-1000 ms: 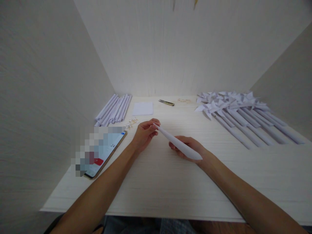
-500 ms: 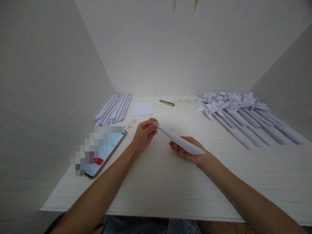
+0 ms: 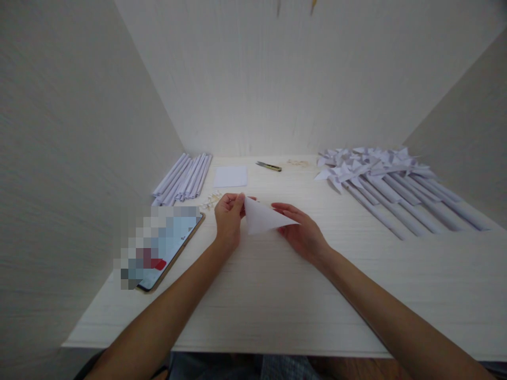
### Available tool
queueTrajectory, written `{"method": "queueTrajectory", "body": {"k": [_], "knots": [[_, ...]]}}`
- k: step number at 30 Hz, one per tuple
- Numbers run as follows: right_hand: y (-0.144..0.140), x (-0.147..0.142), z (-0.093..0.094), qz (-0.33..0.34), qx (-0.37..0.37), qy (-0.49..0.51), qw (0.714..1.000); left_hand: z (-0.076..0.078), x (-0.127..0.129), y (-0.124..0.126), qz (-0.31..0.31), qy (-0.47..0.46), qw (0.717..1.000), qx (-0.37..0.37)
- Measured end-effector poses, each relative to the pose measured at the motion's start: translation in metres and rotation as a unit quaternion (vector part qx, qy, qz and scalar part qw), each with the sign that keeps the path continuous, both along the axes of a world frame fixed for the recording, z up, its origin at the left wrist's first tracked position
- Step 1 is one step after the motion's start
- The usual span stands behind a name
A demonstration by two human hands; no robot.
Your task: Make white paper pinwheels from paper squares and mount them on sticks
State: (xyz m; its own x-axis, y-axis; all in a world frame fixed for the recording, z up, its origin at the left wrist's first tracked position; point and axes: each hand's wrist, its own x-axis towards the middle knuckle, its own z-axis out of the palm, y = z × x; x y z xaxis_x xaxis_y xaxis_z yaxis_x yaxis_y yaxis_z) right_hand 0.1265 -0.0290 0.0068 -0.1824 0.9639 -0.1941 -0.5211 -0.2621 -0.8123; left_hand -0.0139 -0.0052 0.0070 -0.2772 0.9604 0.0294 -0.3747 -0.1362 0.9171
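A folded white sheet of paper (image 3: pixel 265 217) is held up between my hands, above the table. It shows as a triangle with a point toward the right. My left hand (image 3: pixel 230 219) pinches its upper left corner between thumb and fingers. On the other side, my right hand (image 3: pixel 303 235) has the paper's right point against it, with fingers partly hidden behind the sheet. Beyond the hands, a flat white paper square (image 3: pixel 230 176) lies on the table, and small pale bits (image 3: pixel 211 199) are scattered near my left hand.
Rolled paper tubes (image 3: pixel 184 178) are stacked at the back left. Yellow-handled thread snips (image 3: pixel 269 166) and thin tan bits (image 3: pixel 298 163) lie at the back. Several paper pinwheels on tubes (image 3: pixel 376 177) are piled at the right. A phone (image 3: pixel 174 250) lies at the left. Walls enclose the table.
The paper has turned from a narrow, edge-on shape to a broad triangle facing me. My left hand has shifted slightly left and turned upright. My right hand's fingers have moved up behind the sheet.
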Motion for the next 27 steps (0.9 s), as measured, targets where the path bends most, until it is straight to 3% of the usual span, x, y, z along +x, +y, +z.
{"method": "queueTrajectory", "body": {"k": [7, 12, 17, 21, 27], "knots": [[-0.004, -0.005, -0.002, 0.052, 0.032, 0.043, 0.997, -0.005, 0.002, 0.000, 0.135, 0.040, 0.990, 0.026], [-0.007, -0.009, -0.007, -0.013, 0.061, -0.037, 0.997, -0.005, 0.008, -0.005, 0.153, 0.050, 0.985, 0.057], [-0.005, -0.010, -0.013, -0.068, 0.073, -0.061, 0.993, -0.004, 0.015, -0.012, 0.101, 0.039, 0.993, 0.046], [-0.003, -0.008, -0.013, -0.090, 0.068, -0.054, 0.992, 0.000, 0.017, -0.014, 0.050, -0.024, 0.998, 0.005], [-0.001, -0.007, -0.015, -0.097, 0.063, -0.054, 0.992, 0.004, 0.018, -0.015, -0.068, -0.103, 0.991, -0.057]]}}
